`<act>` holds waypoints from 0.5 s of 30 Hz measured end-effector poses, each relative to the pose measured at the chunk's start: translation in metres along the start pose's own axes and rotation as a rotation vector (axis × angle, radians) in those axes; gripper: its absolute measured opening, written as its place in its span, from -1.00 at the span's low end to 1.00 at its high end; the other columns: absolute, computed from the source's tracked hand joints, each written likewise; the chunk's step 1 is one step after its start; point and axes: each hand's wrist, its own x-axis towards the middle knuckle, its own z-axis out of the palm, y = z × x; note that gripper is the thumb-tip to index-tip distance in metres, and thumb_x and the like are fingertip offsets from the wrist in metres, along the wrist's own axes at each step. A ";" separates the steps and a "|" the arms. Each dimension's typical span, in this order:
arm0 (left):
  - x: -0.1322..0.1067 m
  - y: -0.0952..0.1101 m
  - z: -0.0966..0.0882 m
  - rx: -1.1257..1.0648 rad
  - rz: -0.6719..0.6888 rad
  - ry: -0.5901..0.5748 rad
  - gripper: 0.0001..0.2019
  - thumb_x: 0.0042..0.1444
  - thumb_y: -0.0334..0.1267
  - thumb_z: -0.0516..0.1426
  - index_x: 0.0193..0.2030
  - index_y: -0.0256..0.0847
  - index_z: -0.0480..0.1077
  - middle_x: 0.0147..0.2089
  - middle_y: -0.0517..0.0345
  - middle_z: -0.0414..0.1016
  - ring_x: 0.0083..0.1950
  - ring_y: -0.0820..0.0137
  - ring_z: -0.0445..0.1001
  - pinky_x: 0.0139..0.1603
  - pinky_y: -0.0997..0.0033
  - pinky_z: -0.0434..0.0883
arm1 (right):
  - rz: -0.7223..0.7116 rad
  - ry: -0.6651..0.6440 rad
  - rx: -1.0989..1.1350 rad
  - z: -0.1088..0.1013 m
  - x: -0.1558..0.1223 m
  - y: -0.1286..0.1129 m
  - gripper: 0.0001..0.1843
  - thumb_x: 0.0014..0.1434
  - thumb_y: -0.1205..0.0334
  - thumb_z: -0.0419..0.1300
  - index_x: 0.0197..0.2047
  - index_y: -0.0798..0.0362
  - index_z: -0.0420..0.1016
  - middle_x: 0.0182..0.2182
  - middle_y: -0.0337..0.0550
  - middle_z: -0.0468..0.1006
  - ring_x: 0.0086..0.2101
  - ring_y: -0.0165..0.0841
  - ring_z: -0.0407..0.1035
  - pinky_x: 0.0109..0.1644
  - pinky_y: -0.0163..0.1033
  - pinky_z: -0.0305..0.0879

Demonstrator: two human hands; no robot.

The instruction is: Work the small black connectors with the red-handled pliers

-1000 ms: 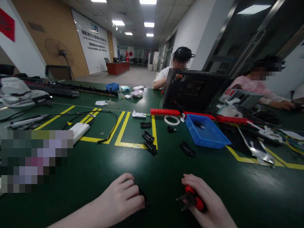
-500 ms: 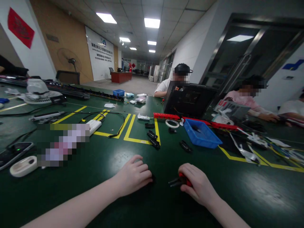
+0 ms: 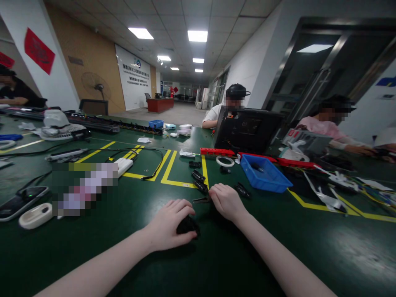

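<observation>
My left hand (image 3: 171, 222) rests on the green table (image 3: 123, 247), its fingers curled round a small black part (image 3: 187, 225). My right hand (image 3: 226, 200) is stretched further out, closed round pliers whose dark jaws (image 3: 201, 200) stick out to its left; the red handles are hidden in the fist. The jaws point toward two black connector parts (image 3: 198, 181) that lie on a yellow tape line. Another black part (image 3: 242, 189) lies just right of the hand.
A blue bin (image 3: 262, 173), a roll of tape (image 3: 225, 160) and red strips (image 3: 216, 152) lie beyond. A black computer case (image 3: 247, 130) stands at the back with two people seated behind. Left: a white power bank (image 3: 124, 166), cables, a phone (image 3: 21, 198).
My right hand has moved forward and left with the pliers, toward the black parts on the yellow line. The left hand has stayed on its black part. The view has tilted up slightly.
</observation>
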 end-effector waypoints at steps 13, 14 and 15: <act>0.016 -0.013 -0.002 -0.092 -0.014 -0.279 -0.65 0.19 -0.15 0.17 0.11 -0.11 0.33 0.08 0.07 0.38 0.06 0.23 0.36 0.11 0.19 0.30 | 0.022 0.063 0.104 0.024 0.001 0.020 -0.58 0.37 0.24 -0.14 -0.45 0.06 0.38 -0.45 -0.12 0.49 -0.39 -0.36 0.29 -0.27 -0.21 0.08; 0.019 -0.015 -0.002 -0.088 -0.013 -0.279 -0.66 0.20 -0.11 0.17 0.09 -0.12 0.34 0.06 0.07 0.38 0.04 0.24 0.36 0.08 0.21 0.32 | 0.011 0.077 0.127 0.023 0.001 0.019 -0.58 0.38 0.24 -0.15 -0.45 0.06 0.38 -0.46 -0.12 0.48 -0.40 -0.36 0.28 -0.27 -0.21 0.08; 0.021 -0.017 -0.001 -0.080 -0.012 -0.278 -0.65 0.19 -0.06 0.18 0.06 -0.13 0.34 0.04 0.07 0.38 0.03 0.24 0.37 0.05 0.23 0.33 | 0.002 0.093 0.148 0.023 0.001 0.018 -0.58 0.38 0.24 -0.15 -0.46 0.05 0.37 -0.47 -0.13 0.47 -0.42 -0.36 0.27 -0.28 -0.21 0.08</act>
